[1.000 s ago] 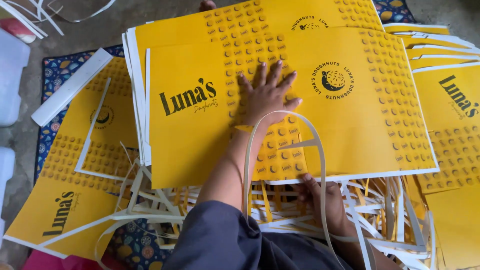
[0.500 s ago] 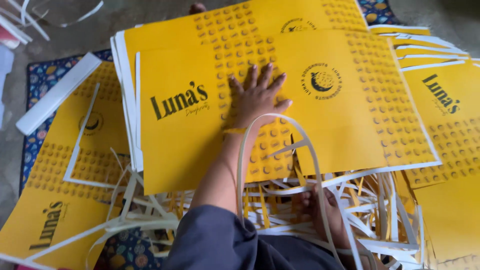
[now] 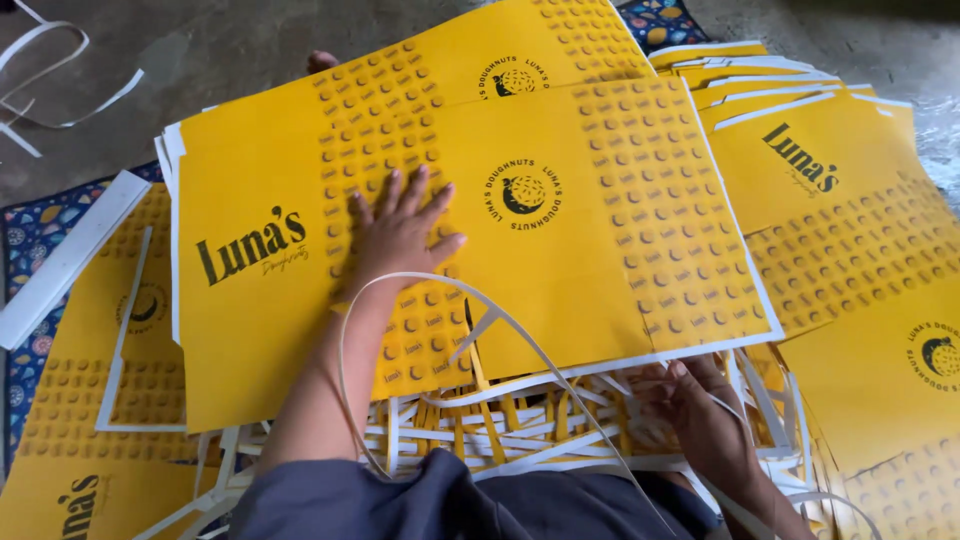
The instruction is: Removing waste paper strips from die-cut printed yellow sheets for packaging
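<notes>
Since the earlier frame the view has shifted: the stack of yellow printed sheets point(image 3: 560, 250) now sits lower and more centred, and more bare floor point(image 3: 200, 60) shows beyond it. The left hand point(image 3: 400, 235) has stayed flat on the top sheet.

Largest first. Stack of yellow card sheets, white-edged, lies under the left palm and spreads well beyond the fingertips on every side. Judged: the flat press pins the pile so it does not slide while the near edge is worked. More yellow sheets point(image 3: 850, 230) fan out to the right of the stack, apart from both hands; others point(image 3: 110, 400) lie left of the left forearm.

Heap of white and yellow trimmed strips point(image 3: 520, 430) lies below the stack's near edge, between the two forearms and touching the right hand point(image 3: 700, 415).

One long white strip point(image 3: 345, 360) loops up over the left wrist.

Left fingers point(image 3: 395, 195): spread apart, flat, gripping nothing. Right fingers point(image 3: 665, 385): curled in at the near edge among the strips; cannot tell whether they pinch a strip or the sheet's margin.
</notes>
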